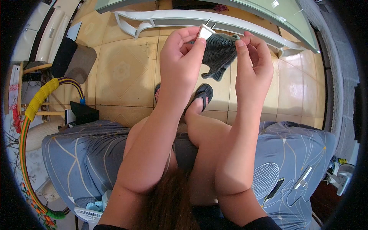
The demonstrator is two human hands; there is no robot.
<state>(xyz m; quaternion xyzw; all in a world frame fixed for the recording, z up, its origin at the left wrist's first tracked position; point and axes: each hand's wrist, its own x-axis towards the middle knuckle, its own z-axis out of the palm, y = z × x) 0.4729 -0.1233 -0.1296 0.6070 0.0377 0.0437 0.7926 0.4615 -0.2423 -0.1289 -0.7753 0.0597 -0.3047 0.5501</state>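
Pinched between the fingers and thumb of my left hand (180, 53) is a white plug adapter (206, 32), its two metal prongs pointing up and away from me. My right hand (255, 55) grips the upper right corner of a dark grey-green knitted cloth (220, 53) between thumb and fingers. The cloth hangs between both hands, with its lower corner loose. Its left edge passes behind my left thumb, so I cannot tell whether that hand holds it too. Both hands are raised over the tiled floor, in front of my knees.
A glass-topped table with a white curved base (168, 17) stands ahead. On the grey-blue covered seat (295, 143) at the right lie a white mesh basket (265, 180), a phone (275, 190) and a white cable (287, 195). A taped hoop (23, 153) stands at the left.
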